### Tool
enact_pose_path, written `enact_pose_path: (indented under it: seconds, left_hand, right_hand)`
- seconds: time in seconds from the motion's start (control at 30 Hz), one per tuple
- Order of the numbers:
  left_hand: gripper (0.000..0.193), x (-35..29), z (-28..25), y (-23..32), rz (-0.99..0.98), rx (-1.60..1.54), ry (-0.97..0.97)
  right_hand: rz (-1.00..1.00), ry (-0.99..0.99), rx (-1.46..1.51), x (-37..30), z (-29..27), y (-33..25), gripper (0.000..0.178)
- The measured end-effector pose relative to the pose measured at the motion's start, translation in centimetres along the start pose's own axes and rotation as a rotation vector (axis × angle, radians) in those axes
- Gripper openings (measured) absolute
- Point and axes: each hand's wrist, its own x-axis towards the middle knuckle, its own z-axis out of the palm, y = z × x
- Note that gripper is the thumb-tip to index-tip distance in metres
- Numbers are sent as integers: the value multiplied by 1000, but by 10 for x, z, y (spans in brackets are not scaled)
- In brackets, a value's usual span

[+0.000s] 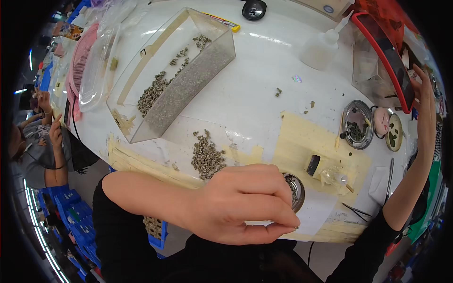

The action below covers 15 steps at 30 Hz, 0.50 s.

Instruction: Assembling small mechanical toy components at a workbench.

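Observation:
My left hand (250,203) reaches across the near edge of the table, thumb and forefinger pinched on a tiny metal piece (297,228), too small to tell its kind. Partly covered by that hand is a round metal dish (300,200) with small parts in it. A pile of small metal parts (206,155) lies just beyond the wrist. At the far right, my right hand (421,92) is raised with fingers stretched out, beside the edge of a phone in a red case (384,59). The phone leans against a clear plastic box (365,70).
A long clear tray (188,99) with more metal parts stands at the left. At the right are a round metal dish (348,137) of dark bits, a black block (312,164) on yellow tape and tweezers (390,179). Farther back stands a white squeeze bottle (320,49). Another person (40,141) sits left.

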Motion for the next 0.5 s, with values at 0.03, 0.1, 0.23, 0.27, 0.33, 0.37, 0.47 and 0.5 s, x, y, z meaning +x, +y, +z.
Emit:
enact_pose_path:
  seconds: [0.03,0.1,0.23,0.27,0.33,0.37,0.47,0.5]
  left_hand:
    - [21,1,-1,0,-4,3,-7]
    - [21,1,-1,1,-11,7,-11]
    - [22,-1,0,1,-23,12,-11]
    - [22,-1,-1,1,-25,14,-14]
    - [22,-1,0,1,-26,7,-13]
    - [22,-1,0,1,-26,4,-12]
    - [22,0,1,0,-24,-3,-11]
    - [22,-1,1,1,-24,-4,-11]
  right_hand:
    - [-16,16,-7,-1,1,-1,60]
    - [-19,38,-2,-2,2,-3,61]
    - [17,44,25,-3,5,-5,63]
    - [22,41,27,-3,5,-6,63]
    - [19,38,33,-3,4,-8,64]
    - [18,36,36,-3,4,-8,65]
    - [11,36,35,-3,3,-6,65]
    - [7,39,31,-3,3,-7,66]
